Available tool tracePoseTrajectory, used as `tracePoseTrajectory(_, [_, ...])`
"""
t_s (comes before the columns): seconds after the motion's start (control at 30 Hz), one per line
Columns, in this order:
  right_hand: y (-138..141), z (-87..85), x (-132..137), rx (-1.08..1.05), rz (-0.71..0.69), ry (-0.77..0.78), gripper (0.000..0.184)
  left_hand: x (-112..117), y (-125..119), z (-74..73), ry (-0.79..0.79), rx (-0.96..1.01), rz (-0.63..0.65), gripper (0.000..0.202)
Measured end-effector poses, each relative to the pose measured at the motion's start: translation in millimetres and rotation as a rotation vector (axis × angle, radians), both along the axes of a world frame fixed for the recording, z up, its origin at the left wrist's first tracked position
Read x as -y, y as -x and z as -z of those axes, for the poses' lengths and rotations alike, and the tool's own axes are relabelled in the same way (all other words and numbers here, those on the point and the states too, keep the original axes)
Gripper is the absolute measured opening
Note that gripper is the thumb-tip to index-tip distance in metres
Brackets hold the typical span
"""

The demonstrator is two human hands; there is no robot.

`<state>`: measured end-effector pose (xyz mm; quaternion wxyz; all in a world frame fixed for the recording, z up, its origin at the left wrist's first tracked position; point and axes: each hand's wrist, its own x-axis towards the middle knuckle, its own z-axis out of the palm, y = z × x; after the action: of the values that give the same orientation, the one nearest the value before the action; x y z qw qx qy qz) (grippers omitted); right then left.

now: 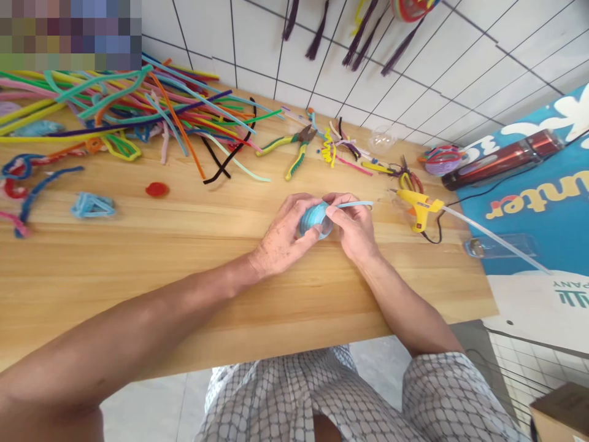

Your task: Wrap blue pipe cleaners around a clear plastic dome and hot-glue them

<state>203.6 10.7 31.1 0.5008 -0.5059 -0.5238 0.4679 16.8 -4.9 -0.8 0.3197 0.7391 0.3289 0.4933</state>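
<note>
Presently, the left hand (280,244) curls round the blue-wrapped ball (313,216) over the tabletop (184,236) while the right hand (358,232) pinches a blue strip (361,203), where any slackened grip could let the wrapping unwind.

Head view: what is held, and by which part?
Left hand: the round blue-wrapped piece, around its left side. Right hand: the blue strip, pinched beside that piece.

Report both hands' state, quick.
Left hand: closed around a clear ball partly wrapped in light-blue pipe cleaner.
Right hand: closed, gripping the light-blue pipe cleaner at the ball's side, its loose length sticking out past the fingers.
</note>
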Motion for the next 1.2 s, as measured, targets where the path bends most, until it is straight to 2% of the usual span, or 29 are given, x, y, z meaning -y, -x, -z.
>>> tracePoseTrajectory(0.53, [1.8,0.9,2.2,-0.002,0.022,-0.019,0.031,0.8,-0.2,-0.2,-0.025,0.009,-0.009,0.039])
tracePoseTrajectory(0.9, [2.2,3.1,0.6,-0.037,0.022,-0.035,0.032,-0.8,1.0,3.0,-0.036,0.012,0.003,0.048])
tracePoseTrajectory(1.2, [2.2,2.2,1.3,-0.048,0.000,-0.030,0.031,-0.6,0.4,1.3,0.011,0.059,0.014,0.040])
